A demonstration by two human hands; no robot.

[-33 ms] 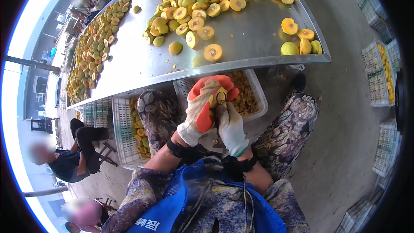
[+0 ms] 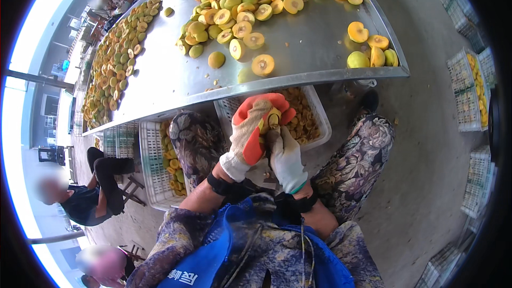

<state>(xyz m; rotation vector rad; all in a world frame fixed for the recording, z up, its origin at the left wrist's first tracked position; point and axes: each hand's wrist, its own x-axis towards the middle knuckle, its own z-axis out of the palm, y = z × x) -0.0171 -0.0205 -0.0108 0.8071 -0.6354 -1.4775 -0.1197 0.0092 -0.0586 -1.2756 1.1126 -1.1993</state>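
Note:
My left hand (image 2: 250, 128), in a white glove with orange coating, is closed around a yellow peach half (image 2: 272, 115) just past the table's near edge. The fingers of my right hand (image 2: 285, 156), in a white glove, are pinched together against the fruit. A small dark curved rim shows at the cut face; whether it is a tool's loop or the pit hollow, I cannot tell. Below and behind the hands stands a white crate (image 2: 322, 122) of orange-brown fruit pieces. On the metal table (image 2: 304, 48) lies a heap of halved peaches (image 2: 234, 16), many with pits showing.
A small group of peach pieces (image 2: 376, 53) sits at the table's right corner, and a long pile (image 2: 120, 58) on its left. Beside my left leg is another white crate (image 2: 154, 181) of fruit. Stacked crates (image 2: 464, 90) line the right. A seated person (image 2: 85, 200) is at left.

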